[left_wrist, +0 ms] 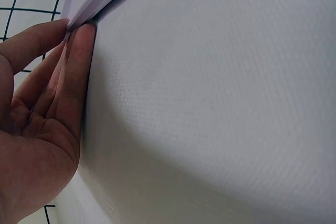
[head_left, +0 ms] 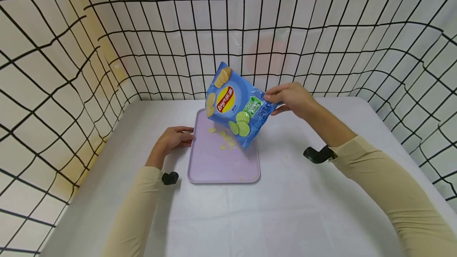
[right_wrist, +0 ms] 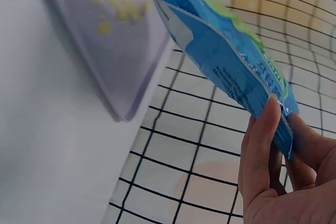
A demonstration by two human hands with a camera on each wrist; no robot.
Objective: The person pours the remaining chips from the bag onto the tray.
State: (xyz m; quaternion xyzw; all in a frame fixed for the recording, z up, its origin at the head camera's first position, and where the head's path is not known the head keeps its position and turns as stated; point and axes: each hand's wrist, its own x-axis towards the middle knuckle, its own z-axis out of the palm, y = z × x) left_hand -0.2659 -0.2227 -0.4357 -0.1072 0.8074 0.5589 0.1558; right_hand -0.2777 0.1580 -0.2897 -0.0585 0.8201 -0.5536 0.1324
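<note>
A blue Lay's chip bag [head_left: 233,100] hangs tilted above the far half of a light purple tray [head_left: 223,169]. My right hand [head_left: 290,98] pinches one end of the bag between thumb and fingers, which the right wrist view shows close up. Pale yellow chip pieces [head_left: 228,140] lie scattered on the tray beneath the bag. At the tray's left side, my left hand [head_left: 175,137] holds the rim. In the left wrist view its thumb and fingertips [left_wrist: 83,38] meet at the tray's edge. The inside of the bag is hidden.
A white cloth-covered table [head_left: 285,205] bears the tray. Black wire grid panels [head_left: 242,31] rise behind it and on both sides. Dark wrist devices [head_left: 317,154] stick out from both sleeves.
</note>
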